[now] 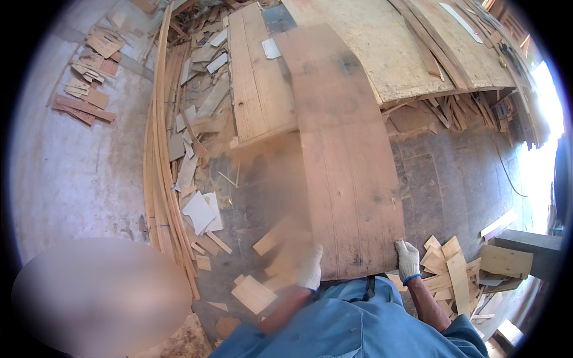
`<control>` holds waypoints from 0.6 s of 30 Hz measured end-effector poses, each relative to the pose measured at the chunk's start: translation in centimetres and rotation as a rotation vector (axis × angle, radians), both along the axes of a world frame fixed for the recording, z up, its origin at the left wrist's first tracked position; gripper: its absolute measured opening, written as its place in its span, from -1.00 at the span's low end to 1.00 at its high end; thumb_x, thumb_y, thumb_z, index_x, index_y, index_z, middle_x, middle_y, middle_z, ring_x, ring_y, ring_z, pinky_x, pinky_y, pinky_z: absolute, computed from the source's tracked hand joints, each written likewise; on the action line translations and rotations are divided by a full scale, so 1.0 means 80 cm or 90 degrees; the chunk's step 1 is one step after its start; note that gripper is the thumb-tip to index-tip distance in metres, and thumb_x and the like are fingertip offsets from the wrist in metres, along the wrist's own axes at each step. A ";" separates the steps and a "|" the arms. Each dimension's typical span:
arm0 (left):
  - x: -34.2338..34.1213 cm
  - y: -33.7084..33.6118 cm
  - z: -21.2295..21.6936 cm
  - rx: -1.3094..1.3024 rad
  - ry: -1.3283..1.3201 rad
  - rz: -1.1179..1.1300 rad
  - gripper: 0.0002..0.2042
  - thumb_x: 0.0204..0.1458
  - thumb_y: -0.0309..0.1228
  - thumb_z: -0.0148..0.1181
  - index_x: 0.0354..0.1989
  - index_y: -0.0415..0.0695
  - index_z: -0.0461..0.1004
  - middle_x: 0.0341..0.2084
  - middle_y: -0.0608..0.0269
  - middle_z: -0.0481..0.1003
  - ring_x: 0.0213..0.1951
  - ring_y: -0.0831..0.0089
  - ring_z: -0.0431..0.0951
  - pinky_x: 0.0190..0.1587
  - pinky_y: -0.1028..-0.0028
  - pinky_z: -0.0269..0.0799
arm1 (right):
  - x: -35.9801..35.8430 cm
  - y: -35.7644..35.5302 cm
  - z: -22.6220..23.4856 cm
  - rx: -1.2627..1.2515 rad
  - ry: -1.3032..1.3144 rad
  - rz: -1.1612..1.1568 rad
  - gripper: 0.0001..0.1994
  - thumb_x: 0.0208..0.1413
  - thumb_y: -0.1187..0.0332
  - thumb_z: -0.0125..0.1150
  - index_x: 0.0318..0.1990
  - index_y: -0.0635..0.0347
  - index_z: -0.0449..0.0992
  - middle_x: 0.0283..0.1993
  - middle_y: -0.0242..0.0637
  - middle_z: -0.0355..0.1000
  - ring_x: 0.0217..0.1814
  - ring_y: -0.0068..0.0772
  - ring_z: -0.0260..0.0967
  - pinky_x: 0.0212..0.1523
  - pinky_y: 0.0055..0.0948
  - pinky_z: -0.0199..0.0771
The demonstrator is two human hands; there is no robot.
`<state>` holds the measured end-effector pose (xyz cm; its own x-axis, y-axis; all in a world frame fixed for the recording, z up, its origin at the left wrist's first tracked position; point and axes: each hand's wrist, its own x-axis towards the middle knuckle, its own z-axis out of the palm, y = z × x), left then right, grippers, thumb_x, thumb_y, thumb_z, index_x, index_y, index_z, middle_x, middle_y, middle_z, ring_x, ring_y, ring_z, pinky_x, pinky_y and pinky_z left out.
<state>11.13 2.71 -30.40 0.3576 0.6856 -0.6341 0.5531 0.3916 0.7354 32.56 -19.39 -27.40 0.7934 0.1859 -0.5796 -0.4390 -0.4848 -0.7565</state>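
A long reddish-brown wooden board (352, 197) stretches away from my waist, its far end lying over a workbench. Both my hands wear white knit gloves with blue cuffs. At the board's near left corner, my left hand (311, 269) is closed on the edge; part of it is blurred. Opposite it, my right hand (408, 260) grips the right edge, fingers curled round it. The fingers under the board are hidden. A pale plank panel (256, 71) lies to the left of the board's far half.
A plywood-topped bench (412, 59) at the far right carries long strips. Long battens (164, 179) lean along the left wall. Wood offcuts (450, 268) litter the floor by my right arm, and white scraps (203, 212) lie left. A grey beam (528, 244) juts in at right.
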 end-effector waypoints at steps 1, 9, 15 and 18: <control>-0.005 0.002 -0.017 -0.003 -0.033 0.000 -0.47 0.33 0.00 0.01 0.15 -0.27 0.47 0.11 0.10 0.48 0.11 0.33 0.43 0.21 0.27 0.31 | 0.006 0.000 0.004 -0.020 0.013 0.029 -0.64 0.29 0.14 0.16 -0.38 0.30 0.57 -0.50 -0.51 0.37 -0.42 -0.66 0.21 -0.41 -0.45 0.25; 0.071 0.076 0.049 -0.182 -0.157 0.108 -0.50 0.35 -0.02 0.01 0.05 -0.29 0.52 -0.13 0.24 0.54 -0.11 0.40 0.49 0.03 0.31 0.41 | 0.048 0.081 0.019 0.045 -0.003 -0.001 -0.66 0.28 0.22 0.15 -0.44 0.32 0.51 -0.52 -0.53 0.27 -0.40 -0.67 0.11 -0.39 -0.40 0.16; 0.063 0.060 0.021 0.096 0.029 -0.092 -0.62 0.35 -0.14 0.03 0.01 -0.25 0.52 -0.19 0.27 0.54 -0.21 0.42 0.47 -0.08 0.32 0.44 | 0.056 0.028 -0.015 -0.020 -0.150 0.152 -0.60 0.27 0.10 0.15 -0.42 0.32 0.55 -0.51 -0.45 0.38 -0.43 -0.60 0.23 -0.40 -0.33 0.28; -0.007 0.017 -0.057 0.130 -0.030 -0.275 -0.47 0.40 -0.15 -0.17 0.38 -0.28 0.15 0.31 0.04 0.23 0.35 0.30 0.14 0.40 0.26 0.03 | 0.041 0.001 -0.012 -0.053 -0.108 0.146 -0.59 0.27 0.12 0.14 -0.48 0.33 0.49 -0.56 -0.43 0.31 -0.45 -0.58 0.19 -0.44 -0.32 0.22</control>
